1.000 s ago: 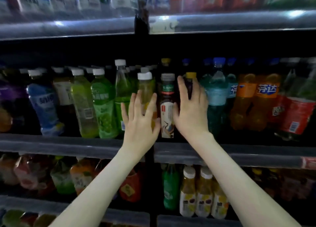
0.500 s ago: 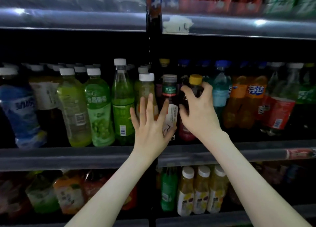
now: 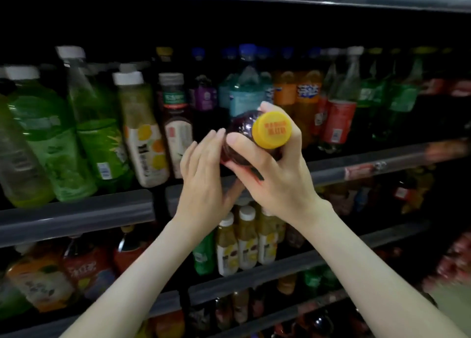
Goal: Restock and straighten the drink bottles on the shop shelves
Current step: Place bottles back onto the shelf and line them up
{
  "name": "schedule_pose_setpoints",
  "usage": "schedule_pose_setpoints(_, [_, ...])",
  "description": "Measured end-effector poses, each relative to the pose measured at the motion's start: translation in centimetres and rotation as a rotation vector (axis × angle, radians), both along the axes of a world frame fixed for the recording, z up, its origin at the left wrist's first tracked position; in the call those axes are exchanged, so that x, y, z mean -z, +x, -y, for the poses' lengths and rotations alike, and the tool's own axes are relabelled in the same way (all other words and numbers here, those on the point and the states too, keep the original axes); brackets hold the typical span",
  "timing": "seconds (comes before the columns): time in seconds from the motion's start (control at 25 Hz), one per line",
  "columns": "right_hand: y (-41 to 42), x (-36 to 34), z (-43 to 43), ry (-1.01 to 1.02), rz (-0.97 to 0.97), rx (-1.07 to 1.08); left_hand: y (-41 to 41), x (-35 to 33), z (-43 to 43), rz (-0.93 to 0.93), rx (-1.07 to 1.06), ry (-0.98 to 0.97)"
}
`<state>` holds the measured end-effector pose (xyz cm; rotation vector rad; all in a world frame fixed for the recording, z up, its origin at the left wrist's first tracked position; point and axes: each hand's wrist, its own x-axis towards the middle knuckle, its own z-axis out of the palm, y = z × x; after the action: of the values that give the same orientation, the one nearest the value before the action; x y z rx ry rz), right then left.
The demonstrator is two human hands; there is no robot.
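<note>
A dark bottle with a yellow cap (image 3: 272, 129) is tipped toward me, off the middle shelf (image 3: 76, 214). My right hand (image 3: 275, 174) grips it round the neck and shoulder. My left hand (image 3: 204, 182) lies against the bottle's left side with straight fingers. Behind them stand a dark tea bottle with a grey cap (image 3: 175, 123) and a white-capped juice bottle (image 3: 142, 131). The lower part of the held bottle is hidden by my hands.
Green bottles (image 3: 51, 144) fill the shelf's left side; blue water (image 3: 244, 93), orange soda (image 3: 300, 93) and red-labelled bottles (image 3: 336, 121) fill the right. A lower shelf holds small juice bottles (image 3: 244, 243). A dark post (image 3: 159, 210) divides the shelf bays.
My right hand has pulled the yellow-capped bottle out of its row and tilted its cap toward me. My left hand moved right onto its side. The view dropped closer.
</note>
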<state>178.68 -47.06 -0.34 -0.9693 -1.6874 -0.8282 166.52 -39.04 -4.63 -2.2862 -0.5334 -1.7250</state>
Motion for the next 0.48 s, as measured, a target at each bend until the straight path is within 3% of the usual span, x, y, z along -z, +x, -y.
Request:
schedule_pose_setpoints(0.16, [7.3, 2.2, 6.2, -0.063, -0.023, 0.01, 7.1, 2.9, 6.3, -0.015, 0.179, -0.14])
schedule_pose_setpoints(0.28, [14.9, 6.4, 11.3, -0.203, -0.098, 0.059, 14.7, 6.4, 11.8, -0.12, 0.34, -0.483])
schedule_pose_setpoints(0.48, [27.7, 13.3, 18.1, -0.648, -0.396, 0.07, 28.9, 10.3, 18.1, -0.384, 0.228, -0.891])
